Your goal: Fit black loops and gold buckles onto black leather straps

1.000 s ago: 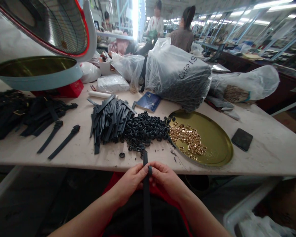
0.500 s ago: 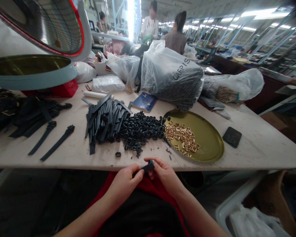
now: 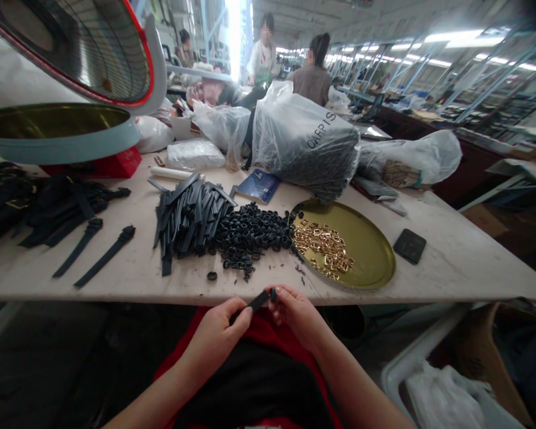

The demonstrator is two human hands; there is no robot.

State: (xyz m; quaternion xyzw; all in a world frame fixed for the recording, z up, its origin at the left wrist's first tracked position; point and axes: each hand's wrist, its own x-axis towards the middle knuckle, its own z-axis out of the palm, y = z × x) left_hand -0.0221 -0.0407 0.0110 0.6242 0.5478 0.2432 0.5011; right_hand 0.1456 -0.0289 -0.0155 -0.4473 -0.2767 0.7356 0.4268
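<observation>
Just off the table's front edge, my left hand [image 3: 218, 333] is closed on a black strap [image 3: 255, 302], thumb along its top. My right hand [image 3: 297, 317] pinches a small black loop [image 3: 273, 294] at the strap's far end; whether the strap passes through it I cannot tell. Ahead lies a pile of small black loops [image 3: 252, 232], with a single loop [image 3: 211, 276] apart from it. To its left is a heap of flat black straps [image 3: 187, 223]. Gold buckles [image 3: 324, 245] are spread over the left part of a round gold tray [image 3: 375, 265].
Two finished-looking straps [image 3: 105, 256] and a dark bundle [image 3: 56, 208] lie at the left, below a fan [image 3: 93, 47]. A blue booklet [image 3: 259, 186], a large plastic bag [image 3: 304, 140] and a phone [image 3: 410, 246] are on the table [image 3: 464, 262]. Several people are in the background.
My hands have drawn slightly apart. More of the black strap now shows between them, and the small loop sits at its tip in my right fingers. The view has shifted slightly.
</observation>
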